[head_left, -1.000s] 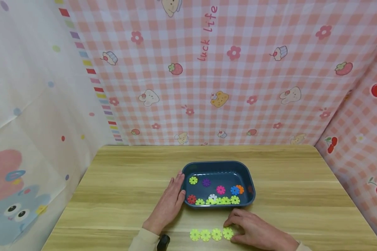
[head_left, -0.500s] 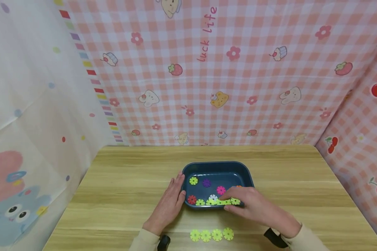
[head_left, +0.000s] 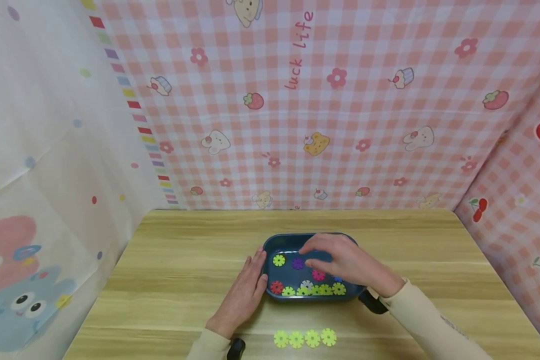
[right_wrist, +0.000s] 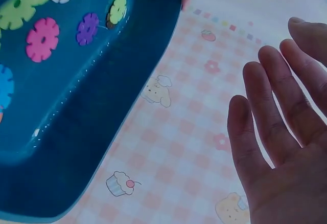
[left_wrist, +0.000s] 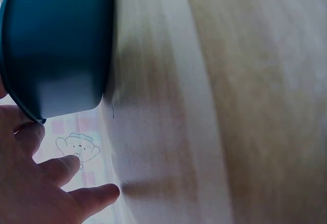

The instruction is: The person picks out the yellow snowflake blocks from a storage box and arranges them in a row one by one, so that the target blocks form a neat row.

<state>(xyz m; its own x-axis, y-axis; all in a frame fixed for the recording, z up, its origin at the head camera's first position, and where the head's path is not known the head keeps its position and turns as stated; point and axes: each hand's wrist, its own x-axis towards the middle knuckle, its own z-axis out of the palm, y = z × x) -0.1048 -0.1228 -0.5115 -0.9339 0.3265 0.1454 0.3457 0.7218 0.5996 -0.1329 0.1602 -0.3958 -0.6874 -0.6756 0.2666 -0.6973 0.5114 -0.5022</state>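
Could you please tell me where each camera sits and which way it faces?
Head: on the head, facing forward and down at tray and table; left hand and right hand show.
Left wrist: on that wrist, facing the tray's outer wall; left fingers show.
Right wrist: on that wrist, looking into the tray; right fingers show.
Shared: head and right wrist show the purple disc.

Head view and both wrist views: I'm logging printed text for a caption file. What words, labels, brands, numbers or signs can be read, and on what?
"luck life": on the pink checked cloth, running sideways.
Small lettering low on that cloth, by the table: too small to read.
Mark on the right sleeve: too blurred to tell.
Tray and discs: none legible.
Wrist views: none legible.
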